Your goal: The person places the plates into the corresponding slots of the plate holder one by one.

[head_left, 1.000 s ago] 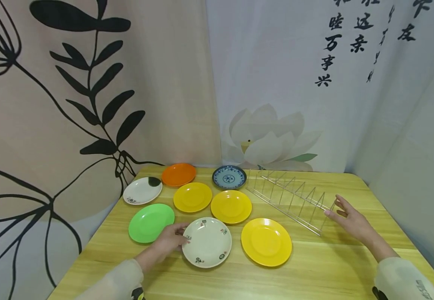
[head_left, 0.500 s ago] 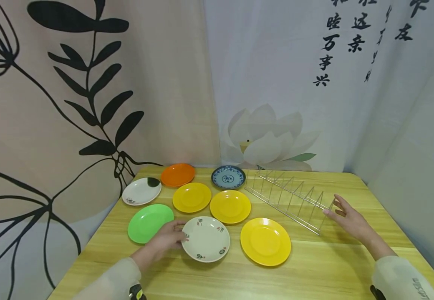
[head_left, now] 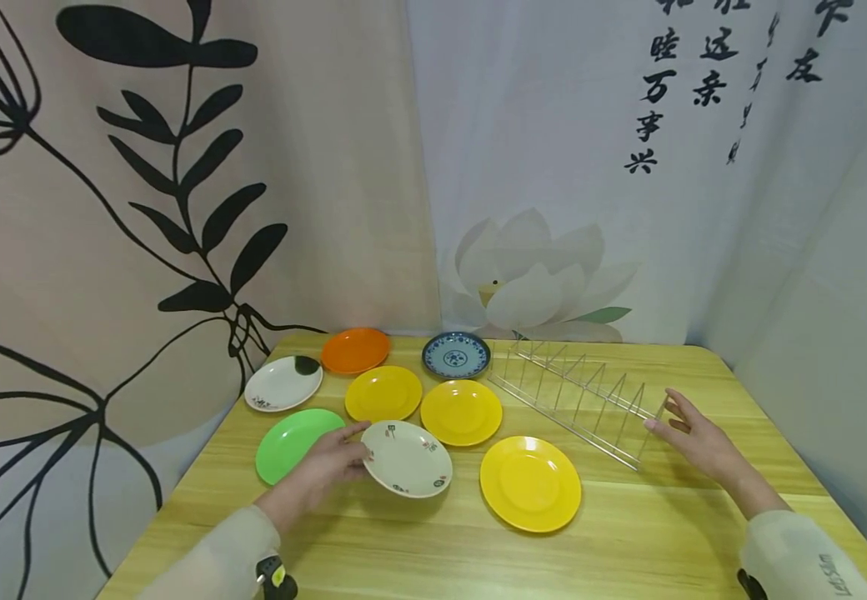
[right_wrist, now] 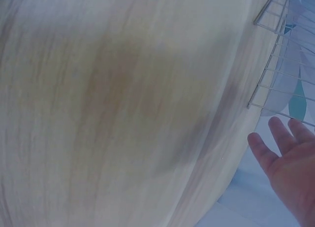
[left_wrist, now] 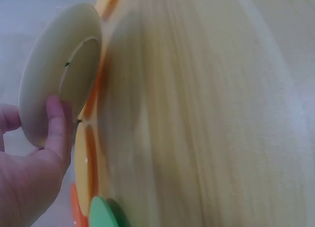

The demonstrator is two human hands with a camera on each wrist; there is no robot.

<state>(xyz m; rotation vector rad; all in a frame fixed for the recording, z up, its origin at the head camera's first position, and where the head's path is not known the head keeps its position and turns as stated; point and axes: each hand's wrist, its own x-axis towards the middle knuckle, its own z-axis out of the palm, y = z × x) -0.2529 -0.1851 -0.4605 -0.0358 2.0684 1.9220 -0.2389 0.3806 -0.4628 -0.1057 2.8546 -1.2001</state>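
Note:
My left hand [head_left: 333, 461] grips the left rim of a white plate [head_left: 407, 458] with a small floral print. The plate is raised above the table and tilted; the left wrist view shows its underside [left_wrist: 74, 72], with fingers spread beneath it. Over on the right, my right hand [head_left: 696, 435] is at the near end of a wire dish rack [head_left: 579, 400], fingertips right at its end wires. In the right wrist view the fingers [right_wrist: 280, 136] are fairly straight and the thumb stands apart.
Yellow plates [head_left: 530, 484] lie around the middle of the wooden table [head_left: 418, 558]. Green [head_left: 294, 442], white [head_left: 284, 383] and orange [head_left: 356, 350] plates are on the left. A blue patterned plate [head_left: 457, 355] sits by the rack's far end. Printed curtains [head_left: 343, 167] hang behind.
The floral white plate has risen off the table and tilted, moving slightly away from me with my left hand. My right hand and the rack have stayed in place.

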